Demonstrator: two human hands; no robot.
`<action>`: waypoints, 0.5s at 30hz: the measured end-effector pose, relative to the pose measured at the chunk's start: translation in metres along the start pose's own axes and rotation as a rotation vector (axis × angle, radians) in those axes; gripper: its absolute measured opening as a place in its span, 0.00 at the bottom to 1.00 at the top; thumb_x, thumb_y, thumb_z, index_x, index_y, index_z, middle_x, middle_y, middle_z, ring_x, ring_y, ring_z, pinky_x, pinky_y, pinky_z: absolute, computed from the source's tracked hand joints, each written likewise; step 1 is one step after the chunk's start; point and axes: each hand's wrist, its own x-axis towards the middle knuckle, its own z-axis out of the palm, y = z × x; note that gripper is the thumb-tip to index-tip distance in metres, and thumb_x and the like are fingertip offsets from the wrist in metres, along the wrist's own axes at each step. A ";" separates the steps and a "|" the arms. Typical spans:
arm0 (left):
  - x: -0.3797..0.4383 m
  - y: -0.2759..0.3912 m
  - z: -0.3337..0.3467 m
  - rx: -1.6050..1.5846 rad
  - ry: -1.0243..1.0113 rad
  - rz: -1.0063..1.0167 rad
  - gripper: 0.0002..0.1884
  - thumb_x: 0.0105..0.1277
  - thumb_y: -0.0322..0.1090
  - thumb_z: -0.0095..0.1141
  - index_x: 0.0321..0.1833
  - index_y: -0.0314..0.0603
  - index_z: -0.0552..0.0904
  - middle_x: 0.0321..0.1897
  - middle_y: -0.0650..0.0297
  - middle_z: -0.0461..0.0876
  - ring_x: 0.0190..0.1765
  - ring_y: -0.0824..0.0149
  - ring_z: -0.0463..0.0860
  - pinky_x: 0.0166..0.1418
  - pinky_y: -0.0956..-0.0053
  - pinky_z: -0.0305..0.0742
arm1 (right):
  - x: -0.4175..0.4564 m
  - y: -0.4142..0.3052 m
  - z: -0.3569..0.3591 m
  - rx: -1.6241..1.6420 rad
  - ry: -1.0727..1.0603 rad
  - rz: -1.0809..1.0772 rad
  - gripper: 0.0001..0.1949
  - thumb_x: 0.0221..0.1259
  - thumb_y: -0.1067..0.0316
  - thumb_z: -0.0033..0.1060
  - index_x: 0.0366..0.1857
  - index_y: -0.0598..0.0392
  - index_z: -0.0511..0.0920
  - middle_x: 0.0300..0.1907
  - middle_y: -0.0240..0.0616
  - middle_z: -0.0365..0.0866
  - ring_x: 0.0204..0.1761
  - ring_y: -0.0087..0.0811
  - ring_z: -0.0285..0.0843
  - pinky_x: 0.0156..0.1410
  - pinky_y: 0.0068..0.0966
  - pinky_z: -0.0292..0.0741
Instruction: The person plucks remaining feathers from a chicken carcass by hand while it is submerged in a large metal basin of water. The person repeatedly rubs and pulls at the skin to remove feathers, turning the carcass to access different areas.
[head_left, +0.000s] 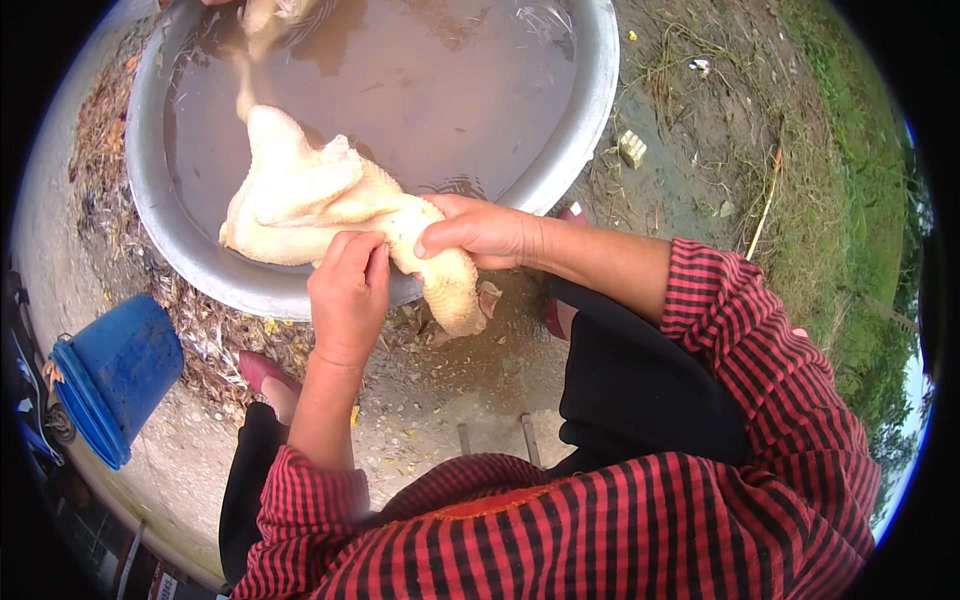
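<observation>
A plucked poultry carcass with pale, bumpy skin lies over the near rim of a large metal basin. My right hand grips it around the base of the neck, thumb on top. The neck and head end hang down outside the rim. My left hand has its fingertips bunched together against the skin beside the neck. Any small feather between those fingertips is too small to see. One leg of the bird stretches toward the murky brown water in the basin.
At the top left, part of another carcass is in the water, with part of another person's hand at the edge. A blue plastic bucket lies tilted at left. Wet feathers litter the ground. A block fragment lies at right.
</observation>
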 end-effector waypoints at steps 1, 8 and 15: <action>-0.002 -0.001 0.001 0.028 0.012 0.018 0.07 0.58 0.21 0.60 0.39 0.37 0.80 0.31 0.57 0.79 0.31 0.55 0.81 0.35 0.68 0.76 | 0.000 -0.001 0.002 -0.006 -0.008 0.006 0.26 0.55 0.76 0.54 0.61 0.61 0.65 0.52 0.38 0.76 0.51 0.25 0.76 0.58 0.25 0.74; -0.004 -0.002 0.004 0.053 0.084 0.083 0.08 0.57 0.20 0.60 0.38 0.37 0.80 0.30 0.57 0.79 0.29 0.56 0.81 0.33 0.68 0.76 | 0.000 -0.003 0.004 -0.029 -0.008 -0.006 0.27 0.54 0.76 0.55 0.62 0.62 0.65 0.53 0.38 0.75 0.52 0.25 0.75 0.59 0.25 0.74; -0.006 -0.006 0.006 -0.264 0.145 -0.200 0.04 0.62 0.21 0.57 0.38 0.34 0.80 0.27 0.62 0.80 0.28 0.70 0.79 0.32 0.77 0.75 | 0.001 -0.001 0.003 -0.010 0.014 -0.025 0.26 0.53 0.76 0.55 0.60 0.63 0.65 0.51 0.38 0.76 0.50 0.25 0.76 0.57 0.25 0.75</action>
